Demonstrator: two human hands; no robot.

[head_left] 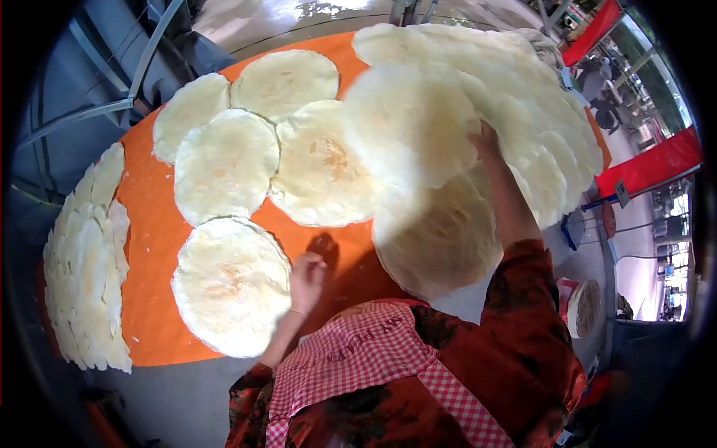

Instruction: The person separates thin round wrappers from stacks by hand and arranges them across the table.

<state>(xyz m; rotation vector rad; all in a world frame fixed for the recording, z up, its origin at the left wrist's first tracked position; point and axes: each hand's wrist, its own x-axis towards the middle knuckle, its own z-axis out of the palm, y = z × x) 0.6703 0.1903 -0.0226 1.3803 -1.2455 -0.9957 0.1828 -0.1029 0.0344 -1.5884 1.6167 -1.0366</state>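
My right hand (487, 140) grips the right edge of a large, thin, round flatbread (409, 123). This flatbread is blurred and raised over the others, casting a shadow on a flatbread (437, 239) below. Closed with its fingers curled, my left hand (308, 278) shows nothing in it. It is over the orange cloth, beside the right edge of a floury flatbread (231, 287). Further flatbreads lie flat around the middle, among them one with a browned patch (325, 168) and a paler one (226, 166).
An orange cloth (153, 254) covers the table. Many overlapping flatbreads (545, 127) spread over its right end, and a stack (86, 261) lies at the left end. Metal bars (153, 56) stand behind at the left. A round tub (582, 308) is at the right.
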